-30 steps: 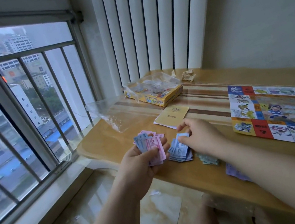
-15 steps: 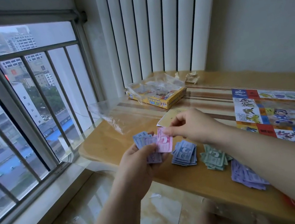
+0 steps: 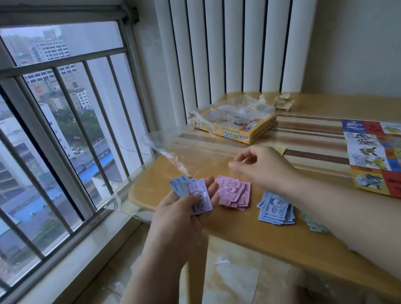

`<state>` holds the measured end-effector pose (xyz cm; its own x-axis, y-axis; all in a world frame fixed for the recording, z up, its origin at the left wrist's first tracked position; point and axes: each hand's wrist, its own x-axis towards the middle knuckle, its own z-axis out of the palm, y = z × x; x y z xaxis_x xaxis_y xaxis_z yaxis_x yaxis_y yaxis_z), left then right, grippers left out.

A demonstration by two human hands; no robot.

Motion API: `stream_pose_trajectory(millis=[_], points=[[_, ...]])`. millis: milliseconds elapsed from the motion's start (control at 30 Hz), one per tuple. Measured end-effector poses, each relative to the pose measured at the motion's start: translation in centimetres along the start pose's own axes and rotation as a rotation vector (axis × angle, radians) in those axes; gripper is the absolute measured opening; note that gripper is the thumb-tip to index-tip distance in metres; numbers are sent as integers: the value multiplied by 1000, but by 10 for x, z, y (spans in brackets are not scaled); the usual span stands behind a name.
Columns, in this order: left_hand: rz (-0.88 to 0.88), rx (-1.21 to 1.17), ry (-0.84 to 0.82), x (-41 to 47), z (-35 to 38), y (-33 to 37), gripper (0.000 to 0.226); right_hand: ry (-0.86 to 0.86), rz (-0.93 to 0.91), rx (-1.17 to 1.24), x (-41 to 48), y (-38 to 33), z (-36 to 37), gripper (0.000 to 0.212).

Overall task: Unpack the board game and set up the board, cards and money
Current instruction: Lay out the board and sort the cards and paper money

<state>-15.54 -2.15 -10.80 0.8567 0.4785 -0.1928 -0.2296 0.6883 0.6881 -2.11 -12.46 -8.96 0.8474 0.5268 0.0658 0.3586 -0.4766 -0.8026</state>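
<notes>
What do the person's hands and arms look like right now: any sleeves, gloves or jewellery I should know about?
Both are bare. The left hand and right hand wear no gloves, and no ring shows on the fingers in view. Neither wrist carries a watch or bracelet. The left forearm and right forearm show no sleeve up to the frame edge, and no markings are visible.

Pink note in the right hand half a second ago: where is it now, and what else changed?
The right hand has let it go and lifted away empty; a pink pile now lies on the table beside the left hand, whose fan of notes shows no pink. Blue pile, board and box stayed put.
</notes>
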Motion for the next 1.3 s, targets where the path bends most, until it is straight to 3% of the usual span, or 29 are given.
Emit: stream_pose_trajectory(millis=[100,300,633,800,1100,1200,1300], points=[[-45,33,-71,-3,8,-9,30,-188,-34,116,-14,-11,-13,33],[-82,172,-179,-8,25,-25,25,-292,-93,63,-27,-9,-34,15],[-126,193,-185,-19,55,-43,26,-126,46,106,-62,30,-103,10],[-171,208,-251,-25,75,-65,26,-198,99,-63,-90,51,-141,10],[-245,253,-296,-33,95,-88,28,-4,20,-506,-113,79,-129,17],[-260,282,-293,-35,96,-90,25,60,-32,-208,-110,59,-129,20],[-255,303,-287,-35,96,-89,16,-67,8,-83,-100,44,-121,22]])
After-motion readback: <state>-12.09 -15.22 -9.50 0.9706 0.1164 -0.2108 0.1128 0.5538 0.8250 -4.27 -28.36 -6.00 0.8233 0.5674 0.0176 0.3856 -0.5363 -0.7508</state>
